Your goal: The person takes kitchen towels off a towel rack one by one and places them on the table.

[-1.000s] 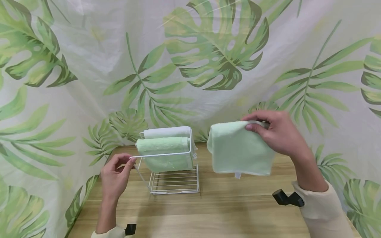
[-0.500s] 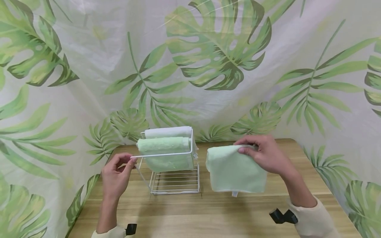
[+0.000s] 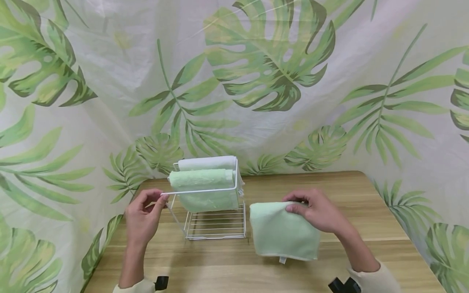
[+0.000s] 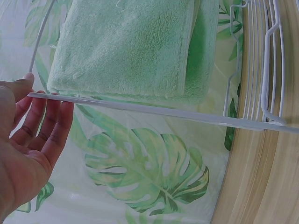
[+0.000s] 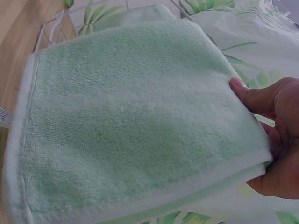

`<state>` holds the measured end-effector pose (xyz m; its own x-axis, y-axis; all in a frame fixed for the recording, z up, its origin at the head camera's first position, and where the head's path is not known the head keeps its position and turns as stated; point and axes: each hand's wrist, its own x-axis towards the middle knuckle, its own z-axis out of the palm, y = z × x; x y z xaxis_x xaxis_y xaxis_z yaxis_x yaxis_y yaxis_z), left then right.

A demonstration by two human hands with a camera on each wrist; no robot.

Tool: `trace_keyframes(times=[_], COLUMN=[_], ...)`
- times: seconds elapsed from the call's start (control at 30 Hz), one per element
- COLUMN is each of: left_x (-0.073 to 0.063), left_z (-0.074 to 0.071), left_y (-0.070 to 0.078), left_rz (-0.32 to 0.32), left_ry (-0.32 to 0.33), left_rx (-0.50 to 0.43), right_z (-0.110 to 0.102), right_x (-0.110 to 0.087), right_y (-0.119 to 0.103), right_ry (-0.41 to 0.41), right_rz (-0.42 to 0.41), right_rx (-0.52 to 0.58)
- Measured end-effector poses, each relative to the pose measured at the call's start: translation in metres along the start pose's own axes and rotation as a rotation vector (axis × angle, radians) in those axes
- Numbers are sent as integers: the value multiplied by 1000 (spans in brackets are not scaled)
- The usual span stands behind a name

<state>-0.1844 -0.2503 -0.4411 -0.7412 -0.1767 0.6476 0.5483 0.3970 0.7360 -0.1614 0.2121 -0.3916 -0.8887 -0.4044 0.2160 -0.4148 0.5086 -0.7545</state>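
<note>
A white wire rack point(image 3: 205, 190) stands on the wooden table, with its front top corner pinched between the thumb and fingers of my left hand point(image 3: 142, 215). Over its upper bars hang a light green towel point(image 3: 201, 179) and, behind that, a white towel point(image 3: 207, 163). To the right of the rack, my right hand point(image 3: 318, 211) holds another folded pale green towel point(image 3: 286, 234) by its upper folded edge. Thumb in front and fingers behind, it lets the cloth hang down, with a small white tag point(image 3: 282, 260) at the lower hem. The right wrist view shows this towel's terry surface close up.
Wire slats form the rack's bottom shelf point(image 3: 216, 224) low over the wooden table point(image 3: 220, 272). Behind the table hangs a leaf-patterned curtain point(image 3: 256, 130). Black wrist devices show at both sleeves.
My right hand has come down and a little to the left with the pale green towel, which now hangs lower beside the rack. The left hand keeps its hold on the rack corner.
</note>
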Motion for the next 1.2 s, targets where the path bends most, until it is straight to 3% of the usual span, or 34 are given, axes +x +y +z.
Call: trace_keyframes(times=[0.53, 0.83, 1.0, 1.2], left_x=[-2, -3, -2, -2], left_z=[1, 1, 2, 2], left_y=[-3, -2, -3, -4], left_rz=[33, 21, 32, 29], left_ry=[8, 11, 18, 20], left_rx=[-3, 3, 1, -6], right_z=[29, 40, 45, 56], right_x=[-6, 9, 27, 50], right_y=[30, 62, 82, 106], right_ry=[-191, -142, -63, -41], right_rz=[42, 56, 40, 20], right_rx=[169, 120, 38, -45])
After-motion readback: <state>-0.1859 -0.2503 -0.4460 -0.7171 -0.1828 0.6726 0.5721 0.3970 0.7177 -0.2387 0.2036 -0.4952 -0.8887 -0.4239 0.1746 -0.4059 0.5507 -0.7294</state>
